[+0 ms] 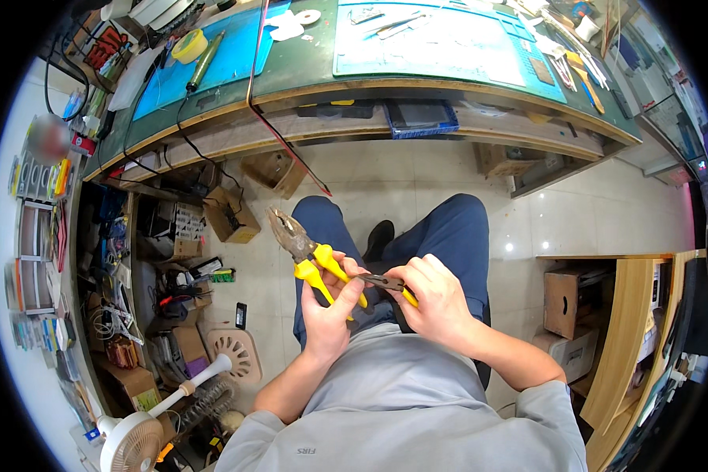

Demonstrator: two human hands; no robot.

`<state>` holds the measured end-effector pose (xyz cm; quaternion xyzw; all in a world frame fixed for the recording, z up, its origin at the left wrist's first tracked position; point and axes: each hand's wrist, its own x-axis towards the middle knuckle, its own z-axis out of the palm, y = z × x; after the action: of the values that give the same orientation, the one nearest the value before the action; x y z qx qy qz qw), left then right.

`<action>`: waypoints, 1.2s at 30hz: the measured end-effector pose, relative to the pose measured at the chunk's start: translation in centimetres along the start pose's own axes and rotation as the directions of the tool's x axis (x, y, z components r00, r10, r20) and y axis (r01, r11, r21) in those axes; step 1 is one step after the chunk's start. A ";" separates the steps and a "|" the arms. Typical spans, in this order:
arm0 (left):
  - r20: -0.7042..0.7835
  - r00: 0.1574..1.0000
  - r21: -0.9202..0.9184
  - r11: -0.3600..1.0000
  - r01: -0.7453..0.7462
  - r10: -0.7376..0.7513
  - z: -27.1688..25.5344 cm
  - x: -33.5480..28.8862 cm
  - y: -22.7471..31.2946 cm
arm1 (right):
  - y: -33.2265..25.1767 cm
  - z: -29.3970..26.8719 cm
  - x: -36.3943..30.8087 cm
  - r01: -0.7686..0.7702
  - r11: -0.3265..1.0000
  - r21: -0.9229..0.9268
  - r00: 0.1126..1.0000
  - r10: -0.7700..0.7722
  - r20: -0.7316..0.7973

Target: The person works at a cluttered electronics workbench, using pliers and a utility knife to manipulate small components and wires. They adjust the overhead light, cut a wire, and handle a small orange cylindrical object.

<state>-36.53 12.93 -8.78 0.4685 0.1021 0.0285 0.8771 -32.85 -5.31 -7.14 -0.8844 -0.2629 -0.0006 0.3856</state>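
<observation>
My left hand [327, 318] is closed round the yellow grips of a large pair of pliers [293, 236], whose worn, rusty-looking jaws point up and to the left, away from me. In my right hand [433, 297] is a smaller pair of pliers [385, 282] with dark, narrow jaws and a yellow grip. Its jaw tips reach left to the fingertips of my left hand, beside the large pliers' handles. Whether something small is pinched at those tips, I cannot make out. Both hands are held above my lap.
Ahead runs a workbench [307, 101] with a white-lit mat [448, 47], tweezers and a soldering-type tool [206, 61]. A red-black cable [279, 138] hangs off its edge. Left stand crowded shelves, boxes and a white fan [134, 444]; right, a wooden cabinet [621, 338].
</observation>
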 end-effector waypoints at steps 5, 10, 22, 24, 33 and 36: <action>0.041 0.996 0.062 0.995 -0.083 0.080 0.0 0.3 0.2 | -0.1 -0.5 0.3 0.043 0.998 -0.044 0.998 -0.044 -0.035; 0.119 0.988 0.061 0.993 -0.105 0.097 -0.9 0.6 0.2 | 0.0 -0.7 0.5 0.085 0.992 -0.091 0.994 -0.091 -0.061; 0.193 0.977 0.092 0.990 -0.108 0.089 -1.0 0.5 0.6 | 0.0 -0.7 0.8 0.141 0.987 -0.072 0.984 -0.148 -0.096; 0.198 0.977 0.078 0.992 -0.095 0.077 -1.0 0.5 0.7 | 0.0 -0.6 0.8 0.155 0.987 -0.049 0.978 -0.160 -0.132; 0.212 0.974 0.082 0.992 -0.096 0.077 -0.9 0.6 0.9 | 0.0 -0.9 0.7 0.141 0.988 -0.066 0.987 -0.146 -0.073; 0.205 0.977 0.079 0.994 -0.077 0.059 -0.7 0.7 1.0 | 0.0 -0.9 0.7 0.113 0.993 -0.019 0.992 -0.114 -0.061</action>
<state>-35.98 14.17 -8.47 0.5098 -0.0025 0.0064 0.8602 -32.04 -5.58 -6.37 -0.8705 -0.3006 -0.0517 0.3862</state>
